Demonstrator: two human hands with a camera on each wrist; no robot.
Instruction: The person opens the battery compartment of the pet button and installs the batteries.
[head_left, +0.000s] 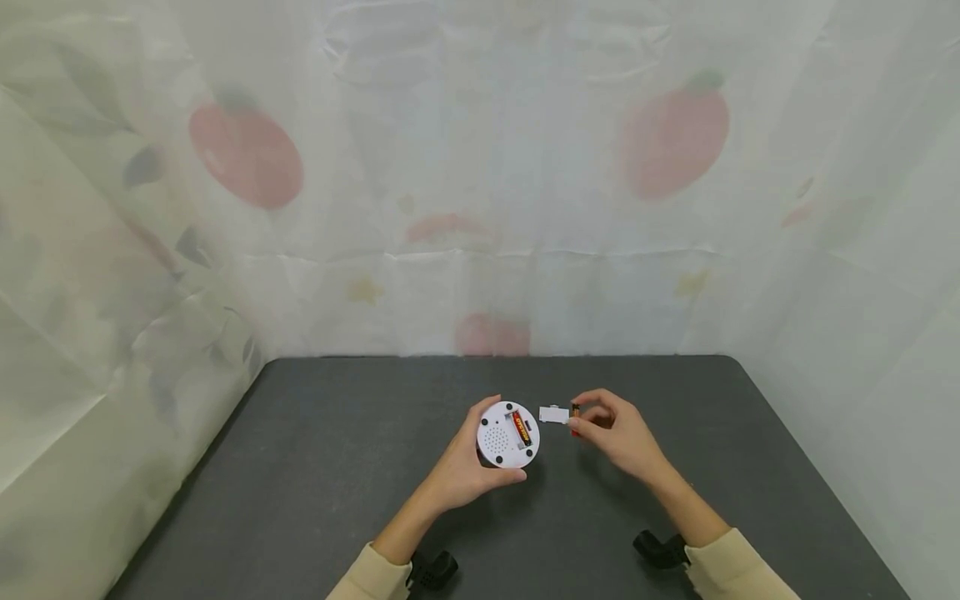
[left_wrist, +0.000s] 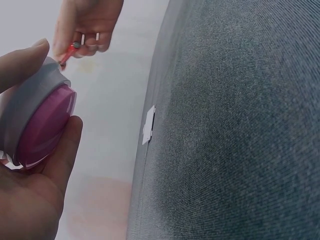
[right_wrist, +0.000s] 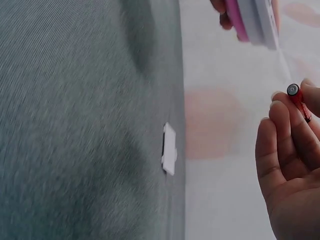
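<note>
Two hands are at work above the dark grey fabric-covered bench (head_left: 337,500). Our left hand (head_left: 461,467) cradles the round white plastic device with a pink front (head_left: 507,434), back side up, its battery bay open with one red and yellow battery (head_left: 521,427) already seated. Our right hand (head_left: 618,433) pinches a second small red battery (right_wrist: 298,100) between thumb and fingertips, just beside the device. A small white rectangular battery cover (head_left: 553,414) lies on the bench between them. We judge that doing this well means matching the cell's polarity to the empty slot, tilting it in spring-end first, while the left hand holds the device level.
</note>
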